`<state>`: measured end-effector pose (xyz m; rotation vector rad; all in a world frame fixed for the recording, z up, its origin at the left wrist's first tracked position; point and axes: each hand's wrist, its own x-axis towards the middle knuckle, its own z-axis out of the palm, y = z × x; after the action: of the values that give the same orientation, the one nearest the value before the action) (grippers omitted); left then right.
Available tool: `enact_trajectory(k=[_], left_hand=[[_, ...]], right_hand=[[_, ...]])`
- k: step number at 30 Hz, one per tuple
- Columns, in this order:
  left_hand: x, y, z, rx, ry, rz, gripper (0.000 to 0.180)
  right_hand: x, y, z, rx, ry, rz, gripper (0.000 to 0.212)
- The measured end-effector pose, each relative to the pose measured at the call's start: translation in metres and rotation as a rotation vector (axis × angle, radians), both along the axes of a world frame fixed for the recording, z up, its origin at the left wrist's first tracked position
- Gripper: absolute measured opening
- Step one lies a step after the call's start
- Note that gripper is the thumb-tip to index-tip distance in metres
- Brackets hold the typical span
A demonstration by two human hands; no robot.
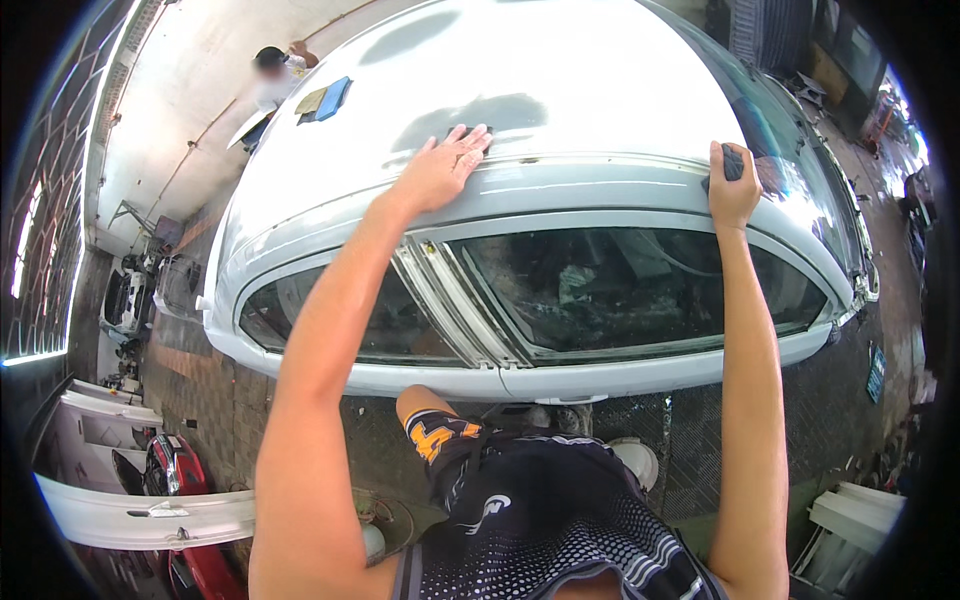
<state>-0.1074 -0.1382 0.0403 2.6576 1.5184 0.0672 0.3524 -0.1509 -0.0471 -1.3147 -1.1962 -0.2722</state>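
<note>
A white car's roof (610, 90) spreads out in front of me, with dull grey patches in its glossy surface. My left hand (443, 170) lies on the roof near its side edge, palm down and fingers stretched out, beside a grey patch (515, 110). Something dark shows at its fingertips, mostly hidden beneath them; I cannot tell what it is. Closer to the windshield, my right hand (736, 190) is closed around a crumpled dark grey cloth (733, 162), resting at the roof's edge.
Blue and brown sheets (325, 101) lie on the roof's far left. Beyond them another person (280, 75) is by the wall. A white car panel (150, 515) and a red motorcycle (178, 465) stand at lower left. A white round container (634, 462) is near my legs.
</note>
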Motion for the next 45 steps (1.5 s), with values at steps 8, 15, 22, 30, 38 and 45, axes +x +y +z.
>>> enact_trajectory(k=[8, 15, 22, 30, 38, 45], left_hand=[[-0.206, -0.016, 0.038, 0.02, -0.209, 0.618, 0.049], [-0.168, -0.003, 0.054, -0.109, -1.666, 0.673, 0.039], [-0.111, -0.013, 0.065, -0.16, -0.724, 0.312, 0.04], [-0.095, -0.001, 0.076, -0.264, -0.555, 0.303, 0.028], [-0.094, 0.009, 0.051, -0.137, -0.31, 0.157, 0.022], [-0.094, -0.003, 0.028, 0.325, -0.226, -0.062, 0.025]], right_hand=[[-0.011, 0.003, -0.002, 0.008, 0.028, 0.017, 0.03], [-0.007, 0.004, -0.004, 0.004, 0.019, -0.011, 0.03], [-0.005, 0.002, -0.005, 0.031, -0.037, -0.011, 0.026], [-0.003, 0.0, -0.007, -0.046, 0.07, 0.001, 0.028], [-0.001, 0.005, -0.011, -0.044, 0.094, 0.013, 0.029], [0.0, 0.003, -0.012, -0.052, 0.102, 0.04, 0.029]])
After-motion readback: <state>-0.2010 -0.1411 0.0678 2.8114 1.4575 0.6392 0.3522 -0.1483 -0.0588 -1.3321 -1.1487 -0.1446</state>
